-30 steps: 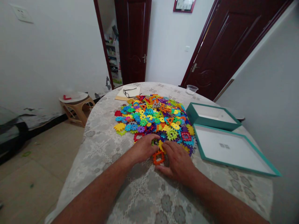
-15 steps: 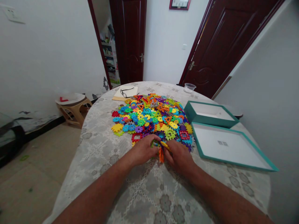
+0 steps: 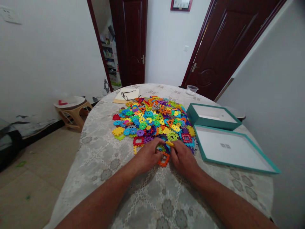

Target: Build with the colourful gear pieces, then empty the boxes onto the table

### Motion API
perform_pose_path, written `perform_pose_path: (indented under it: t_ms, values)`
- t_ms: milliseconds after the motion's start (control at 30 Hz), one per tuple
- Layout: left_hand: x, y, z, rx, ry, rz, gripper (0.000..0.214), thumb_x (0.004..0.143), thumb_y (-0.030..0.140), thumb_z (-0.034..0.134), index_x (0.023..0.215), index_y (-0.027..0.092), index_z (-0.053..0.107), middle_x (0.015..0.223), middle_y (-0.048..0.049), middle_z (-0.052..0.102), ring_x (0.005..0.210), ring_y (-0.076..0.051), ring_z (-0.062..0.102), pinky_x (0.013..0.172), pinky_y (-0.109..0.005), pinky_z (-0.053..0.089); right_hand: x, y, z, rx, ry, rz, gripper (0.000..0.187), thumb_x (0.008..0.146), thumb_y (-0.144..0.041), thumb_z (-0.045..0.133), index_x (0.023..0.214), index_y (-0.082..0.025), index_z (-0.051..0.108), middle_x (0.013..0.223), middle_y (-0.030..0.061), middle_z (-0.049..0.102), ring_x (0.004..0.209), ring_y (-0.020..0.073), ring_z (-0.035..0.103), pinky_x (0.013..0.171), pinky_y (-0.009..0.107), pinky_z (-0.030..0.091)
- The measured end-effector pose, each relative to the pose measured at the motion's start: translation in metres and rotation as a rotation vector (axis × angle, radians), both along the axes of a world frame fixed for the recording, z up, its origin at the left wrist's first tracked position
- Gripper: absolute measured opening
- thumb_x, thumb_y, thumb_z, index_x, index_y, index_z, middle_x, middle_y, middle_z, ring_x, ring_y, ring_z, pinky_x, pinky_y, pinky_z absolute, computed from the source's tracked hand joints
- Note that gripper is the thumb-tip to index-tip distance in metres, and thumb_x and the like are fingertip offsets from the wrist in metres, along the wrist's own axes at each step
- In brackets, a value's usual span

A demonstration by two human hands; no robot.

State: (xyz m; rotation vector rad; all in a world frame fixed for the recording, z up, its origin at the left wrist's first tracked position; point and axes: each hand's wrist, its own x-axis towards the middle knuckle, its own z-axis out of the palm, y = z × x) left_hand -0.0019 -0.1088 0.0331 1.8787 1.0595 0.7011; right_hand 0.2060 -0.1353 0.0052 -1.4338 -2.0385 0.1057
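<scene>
A heap of colourful plastic interlocking pieces (image 3: 147, 119), gear-like and square-framed, lies on the table. At its near edge, my left hand (image 3: 150, 154) is closed, with an orange square-framed piece (image 3: 164, 163) hanging at its thumb. A green piece (image 3: 162, 148) shows between this thumb and forefinger; whether it is joined to the orange one I cannot tell. My right hand (image 3: 184, 157) pinches a yellow piece (image 3: 169, 144), seen nearly edge-on. A small gap separates the two hands. Just left of them are a red square frame (image 3: 138, 141) and a purple gear piece (image 3: 148, 139).
Right of the heap stand a green-sided box (image 3: 212, 121) and its shallow lid (image 3: 238, 149), white inside. Glasses (image 3: 127, 94) rest on papers (image 3: 119, 100) at the back left. A clear plastic bowl (image 3: 192, 90) sits at the far edge. A patterned cloth (image 3: 95, 152) covers the table.
My hands have drawn slightly apart. The orange piece has turned from edge-on to show its square frame, and the yellow piece has shifted a little upward with my right hand.
</scene>
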Motion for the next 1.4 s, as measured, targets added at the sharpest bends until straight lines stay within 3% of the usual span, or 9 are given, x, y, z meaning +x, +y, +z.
perform_pose_path:
  t_ms: [133, 200, 333, 467, 633, 767, 967, 1167, 1400]
  values:
    - [0.002, -0.001, -0.005, 0.064, -0.038, -0.003, 0.067, 0.083, 0.009, 0.06, 0.147, 0.029, 0.055, 0.142, -0.0061, 0.067, 0.13, -0.027, 0.062, 0.114, -0.041, 0.045, 0.002, 0.0, 0.0, -0.043, -0.049, 0.062, 0.03, 0.1, -0.015, 0.043, 0.122, -0.016, 0.064, 0.113, 0.0148, 0.068, 0.105, 0.0258, 0.064, 0.094, 0.039, 0.053]
    - [0.003, -0.001, -0.007, 0.07, -0.04, -0.012, 0.07, 0.084, 0.01, 0.059, 0.151, 0.028, 0.052, 0.151, -0.0067, 0.06, 0.14, -0.027, 0.055, 0.121, -0.043, 0.039, 0.002, -0.002, 0.001, -0.061, -0.052, 0.092, 0.034, 0.1, -0.018, 0.046, 0.13, -0.015, 0.062, 0.12, 0.016, 0.068, 0.109, 0.0269, 0.065, 0.096, 0.042, 0.054]
    - [0.003, -0.001, -0.005, 0.054, -0.043, -0.015, 0.072, 0.084, 0.009, 0.058, 0.154, 0.026, 0.049, 0.156, -0.0072, 0.056, 0.142, -0.027, 0.054, 0.123, -0.043, 0.039, 0.0, -0.004, 0.001, -0.066, -0.037, 0.107, 0.045, 0.1, -0.023, 0.051, 0.144, -0.014, 0.054, 0.131, 0.0171, 0.067, 0.118, 0.0287, 0.065, 0.102, 0.046, 0.054]
    - [0.001, -0.001, -0.004, 0.049, -0.046, 0.011, 0.076, 0.081, 0.008, 0.063, 0.153, 0.028, 0.052, 0.151, -0.0064, 0.061, 0.135, -0.028, 0.06, 0.119, -0.044, 0.044, 0.002, 0.0, -0.003, -0.036, 0.005, 0.081, 0.046, 0.099, -0.019, 0.047, 0.145, -0.016, 0.054, 0.137, 0.0148, 0.068, 0.122, 0.0262, 0.067, 0.105, 0.043, 0.055]
    - [0.0, 0.0, -0.006, 0.036, -0.026, 0.029, 0.08, 0.078, 0.009, 0.064, 0.154, 0.03, 0.05, 0.15, -0.0066, 0.062, 0.134, -0.03, 0.061, 0.115, -0.045, 0.046, 0.011, 0.005, 0.005, -0.026, 0.05, -0.047, 0.044, 0.096, -0.022, 0.049, 0.139, -0.016, 0.059, 0.125, 0.015, 0.074, 0.108, 0.0279, 0.073, 0.095, 0.042, 0.058]
    - [0.001, 0.001, -0.002, 0.027, 0.003, 0.078, 0.083, 0.077, 0.008, 0.062, 0.156, 0.029, 0.047, 0.153, -0.0081, 0.059, 0.136, -0.031, 0.058, 0.117, -0.047, 0.044, 0.023, 0.005, 0.018, -0.027, 0.114, -0.056, 0.04, 0.095, -0.024, 0.048, 0.132, -0.018, 0.063, 0.117, 0.0112, 0.075, 0.101, 0.0257, 0.073, 0.091, 0.039, 0.058]
    - [0.002, 0.001, -0.001, 0.109, 0.0, 0.021, 0.085, 0.081, 0.007, 0.057, 0.162, 0.027, 0.037, 0.164, -0.0088, 0.045, 0.15, -0.027, 0.044, 0.128, -0.047, 0.032, 0.028, 0.007, 0.019, -0.026, 0.161, -0.11, 0.041, 0.098, -0.028, 0.047, 0.134, -0.017, 0.063, 0.119, 0.013, 0.075, 0.105, 0.0276, 0.072, 0.095, 0.042, 0.057]
    - [0.004, -0.003, -0.008, 0.249, 0.004, -0.049, 0.092, 0.084, 0.003, 0.051, 0.167, 0.027, 0.022, 0.17, -0.0104, 0.032, 0.158, -0.026, 0.03, 0.131, -0.048, 0.026, 0.014, -0.002, 0.013, -0.067, 0.204, 0.134, 0.042, 0.096, -0.022, 0.051, 0.137, -0.021, 0.063, 0.13, 0.0108, 0.072, 0.116, 0.0249, 0.07, 0.103, 0.041, 0.055]
    - [0.003, -0.003, -0.008, 0.247, -0.054, -0.087, 0.087, 0.084, 0.002, 0.049, 0.165, 0.028, 0.031, 0.169, -0.0074, 0.036, 0.157, -0.024, 0.032, 0.131, -0.045, 0.025, 0.016, -0.008, 0.026, -0.136, 0.146, 0.359, 0.042, 0.099, -0.022, 0.054, 0.141, -0.021, 0.058, 0.134, 0.0121, 0.068, 0.123, 0.0239, 0.065, 0.105, 0.04, 0.052]
